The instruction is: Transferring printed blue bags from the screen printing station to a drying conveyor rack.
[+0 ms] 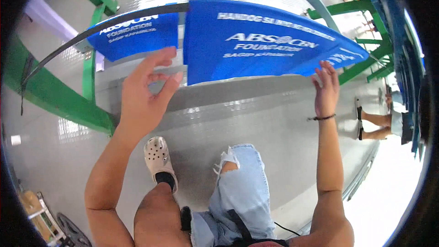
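Observation:
A blue printed cloth panel point(206, 64) with white lettering hangs from a black strap point(132, 17) stretched across in front of me. My left hand point(148, 89) is raised beside its left edge, thumb and bent fingers apart with nothing between them. At the panel's lower right edge is my right hand point(327, 87), fingers up and slightly spread; whether the fingertips touch the cloth I cannot tell. A second blue printed panel point(137, 45) hangs on the same strap behind and to the left, partly hidden by my left hand.
Green metal frames point(59, 96) stand at the left, with another green frame point(366, 9) at the upper right. Other people's legs point(379, 126) show at the right. A wheeled cart point(52, 222) is at the lower left. My foot in a beige clog point(157, 153) rests on the grey floor point(196, 128).

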Action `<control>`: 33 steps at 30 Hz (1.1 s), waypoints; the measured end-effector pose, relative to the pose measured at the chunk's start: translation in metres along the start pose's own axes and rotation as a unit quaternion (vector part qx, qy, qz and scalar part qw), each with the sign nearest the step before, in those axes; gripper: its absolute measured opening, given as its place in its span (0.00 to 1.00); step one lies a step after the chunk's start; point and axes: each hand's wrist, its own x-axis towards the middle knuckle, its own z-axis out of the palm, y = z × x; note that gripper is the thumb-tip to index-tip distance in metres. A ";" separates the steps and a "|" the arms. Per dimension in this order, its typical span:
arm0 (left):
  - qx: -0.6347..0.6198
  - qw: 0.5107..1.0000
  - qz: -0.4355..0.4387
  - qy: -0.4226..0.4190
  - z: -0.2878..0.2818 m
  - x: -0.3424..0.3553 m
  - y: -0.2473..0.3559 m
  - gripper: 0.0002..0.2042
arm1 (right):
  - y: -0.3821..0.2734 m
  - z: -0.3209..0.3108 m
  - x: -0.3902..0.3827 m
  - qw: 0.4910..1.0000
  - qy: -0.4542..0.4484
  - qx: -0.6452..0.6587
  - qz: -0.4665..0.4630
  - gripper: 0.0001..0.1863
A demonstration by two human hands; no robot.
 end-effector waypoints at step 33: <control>-0.183 0.979 -0.047 0.072 0.003 0.017 0.056 0.13 | -0.029 0.011 0.027 0.956 -0.150 0.226 0.115 0.19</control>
